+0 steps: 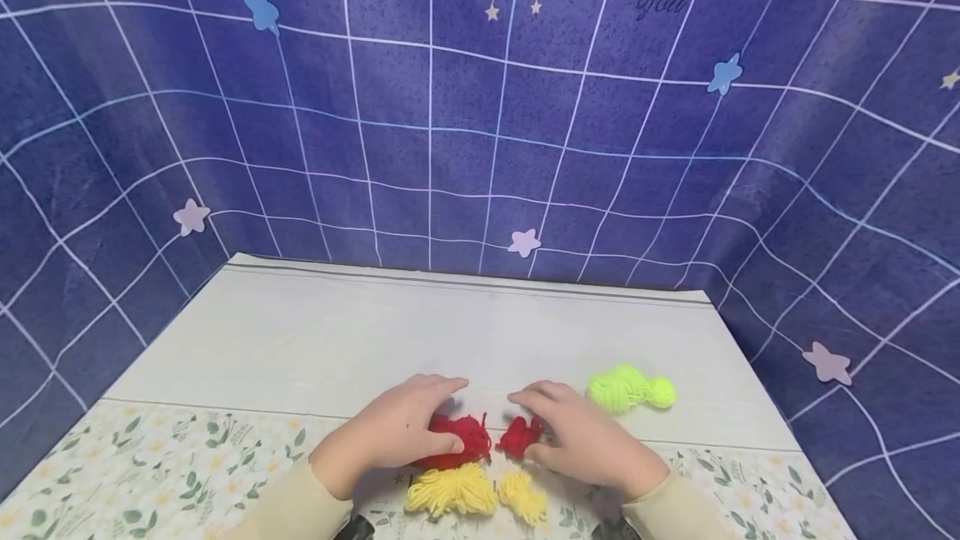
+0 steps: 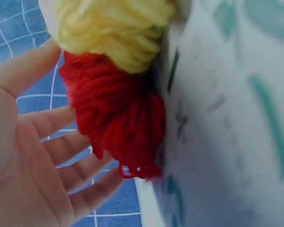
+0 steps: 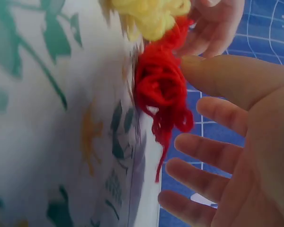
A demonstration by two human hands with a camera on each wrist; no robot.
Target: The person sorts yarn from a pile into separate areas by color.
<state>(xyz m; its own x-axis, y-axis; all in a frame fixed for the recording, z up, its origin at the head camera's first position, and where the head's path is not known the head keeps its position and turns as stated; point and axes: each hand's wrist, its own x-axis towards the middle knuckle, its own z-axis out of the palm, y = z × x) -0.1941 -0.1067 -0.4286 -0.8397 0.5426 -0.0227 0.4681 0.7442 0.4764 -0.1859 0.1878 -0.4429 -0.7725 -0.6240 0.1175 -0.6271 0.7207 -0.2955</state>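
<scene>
A bundle of red yarn lies under the inner side of my left hand, whose thumb and fingers spread loosely around it. In the left wrist view its looped strands show, with the fingers behind them. My right hand curves over a smaller red yarn clump, thumb tip at its side and the other fingers spread apart; a loose tail hangs from the clump in the right wrist view. Nearer me lie a yellow yarn bundle and a smaller yellow yarn clump, side by side.
Neon green yarn, a bundle with a small ball at its right, rests beyond my right hand. A floral cloth covers the near part of the white table. Blue grid-patterned curtains enclose the back and sides.
</scene>
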